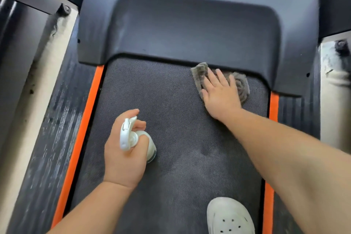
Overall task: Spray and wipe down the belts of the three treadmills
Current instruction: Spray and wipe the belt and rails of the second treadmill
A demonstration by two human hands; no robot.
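Observation:
A dark grey treadmill belt runs up the middle of the head view, edged by orange strips. My right hand presses flat, fingers straight, on a grey-brown cloth at the belt's far right, just under the black motor cover. My left hand grips a white spray bottle above the belt's left-centre, fingers curled round its neck and trigger. A darker damp patch shows on the belt near the middle.
The black motor cover with a BRTW badge blocks the belt's far end. Ribbed black side rails flank the belt. A white clog stands on the belt at the bottom. Pale floor strips and dark machine frames lie left and right.

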